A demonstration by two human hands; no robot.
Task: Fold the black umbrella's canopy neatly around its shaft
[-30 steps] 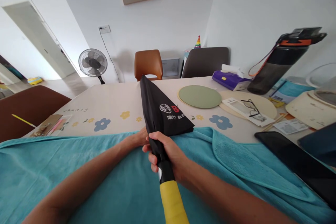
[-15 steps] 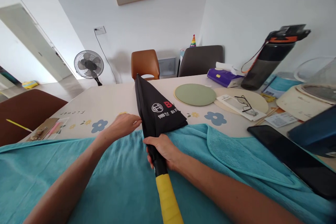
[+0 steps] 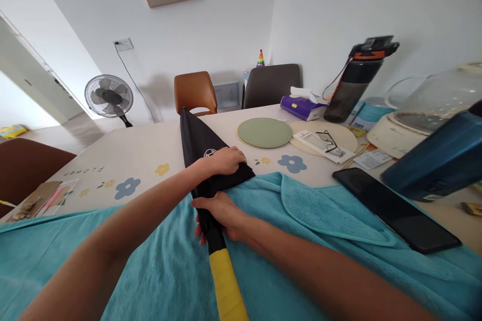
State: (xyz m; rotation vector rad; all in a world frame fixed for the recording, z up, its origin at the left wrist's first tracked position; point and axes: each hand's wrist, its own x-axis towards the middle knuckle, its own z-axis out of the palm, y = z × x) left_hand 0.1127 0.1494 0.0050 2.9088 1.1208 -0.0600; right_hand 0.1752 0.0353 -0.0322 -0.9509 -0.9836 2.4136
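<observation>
Turquoise plush cloth point(image 3: 161, 266) beneath both hands, black fabric umbrella point(image 3: 194, 135) under them, right hand point(image 3: 224, 214) wrapped around its gathered lower folds, left hand point(image 3: 226, 159) just beyond, over its canopy, whether pinching unclear, flat black phone point(image 3: 393, 210) rightward of both.

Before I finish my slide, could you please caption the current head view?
Right hand grips a black umbrella near its yellow handle; left hand lies on its fabric.

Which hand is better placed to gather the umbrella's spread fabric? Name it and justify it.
Probably the left hand: it lies over the spread side of the black umbrella. The right hand is wrapped around the narrow part nearer the yellow handle, steadying it.
</observation>
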